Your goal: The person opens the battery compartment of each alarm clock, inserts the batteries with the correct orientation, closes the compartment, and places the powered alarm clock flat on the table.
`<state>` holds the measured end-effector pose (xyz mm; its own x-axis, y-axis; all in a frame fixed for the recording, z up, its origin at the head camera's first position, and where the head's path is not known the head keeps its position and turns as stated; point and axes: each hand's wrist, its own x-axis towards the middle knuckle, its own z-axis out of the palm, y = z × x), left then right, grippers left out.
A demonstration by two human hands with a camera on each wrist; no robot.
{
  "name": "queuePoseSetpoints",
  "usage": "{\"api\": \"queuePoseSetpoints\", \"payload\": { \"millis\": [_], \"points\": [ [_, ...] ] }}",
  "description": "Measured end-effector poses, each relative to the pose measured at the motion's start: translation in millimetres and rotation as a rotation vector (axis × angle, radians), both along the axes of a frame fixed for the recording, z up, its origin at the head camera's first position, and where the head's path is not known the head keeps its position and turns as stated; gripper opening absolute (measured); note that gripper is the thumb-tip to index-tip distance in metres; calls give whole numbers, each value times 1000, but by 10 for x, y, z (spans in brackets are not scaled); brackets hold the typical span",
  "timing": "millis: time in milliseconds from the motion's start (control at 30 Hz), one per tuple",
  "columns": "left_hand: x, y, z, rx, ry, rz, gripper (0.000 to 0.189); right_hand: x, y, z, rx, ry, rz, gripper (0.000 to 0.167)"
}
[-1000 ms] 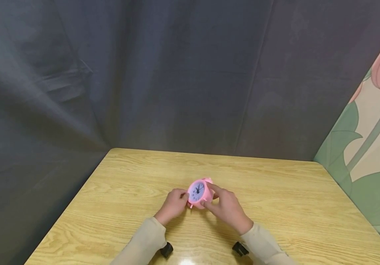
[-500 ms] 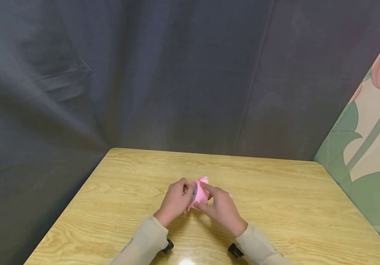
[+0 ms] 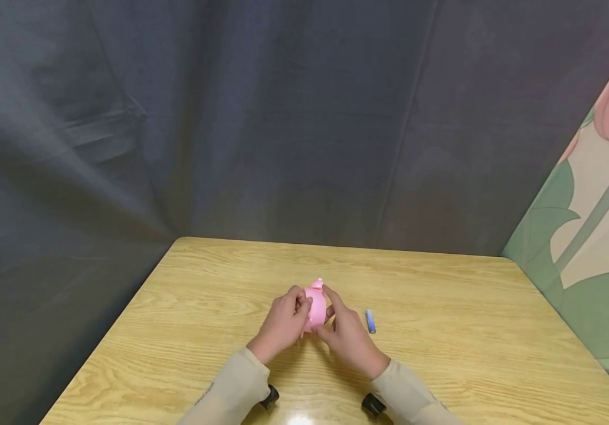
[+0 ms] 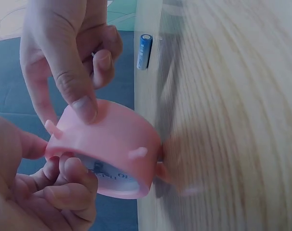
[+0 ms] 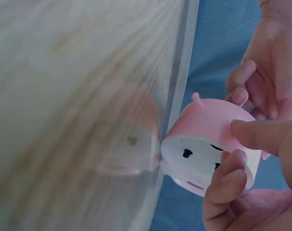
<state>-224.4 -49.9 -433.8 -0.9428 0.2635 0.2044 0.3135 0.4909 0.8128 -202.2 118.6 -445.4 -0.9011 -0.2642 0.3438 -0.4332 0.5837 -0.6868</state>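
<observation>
A pink alarm clock (image 3: 316,310) with small feet is held between both hands just over the table, its face turned to the left. My left hand (image 3: 283,323) grips the front rim with thumb and curled fingers. Beside those fingers, part of the numbered dial (image 4: 118,184) shows in the left wrist view. My right hand (image 3: 351,337) has its thumb on the clock's side and its fingers bent at the back. The right wrist view shows the white back panel (image 5: 177,156) with black knobs, partly covered by right-hand fingers (image 5: 228,187).
A blue cylindrical battery (image 3: 370,321) lies on the wooden table (image 3: 442,307), just right of the right hand. Dark cloth (image 3: 304,130) hangs behind and to the left. A flowered cloth (image 3: 596,236) borders the right side.
The clock has turned so its dial no longer faces the head camera. My left hand moved further over its front. My right hand shifted left, and the battery behind it came into view.
</observation>
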Motion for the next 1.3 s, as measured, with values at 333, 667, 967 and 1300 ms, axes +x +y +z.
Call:
{"api": "queuePoseSetpoints", "payload": {
  "millis": [333, 667, 967, 1300],
  "points": [
    [29, -36, -11, 38, -12, 19, 12, -32, -28, -10, -16, -89, 3, 70],
    [74, 38, 39, -198, 134, 164, 35, -54, -77, 4, 38, -57, 39, 26],
    [106, 105, 53, -241, 144, 237, 45, -21, -61, 19, 110, -59, -34, 15],
    [90, 130, 38, -213, 94, 260, 44, -24, -30, 22, 171, 1, -17, 11]
  ]
}}
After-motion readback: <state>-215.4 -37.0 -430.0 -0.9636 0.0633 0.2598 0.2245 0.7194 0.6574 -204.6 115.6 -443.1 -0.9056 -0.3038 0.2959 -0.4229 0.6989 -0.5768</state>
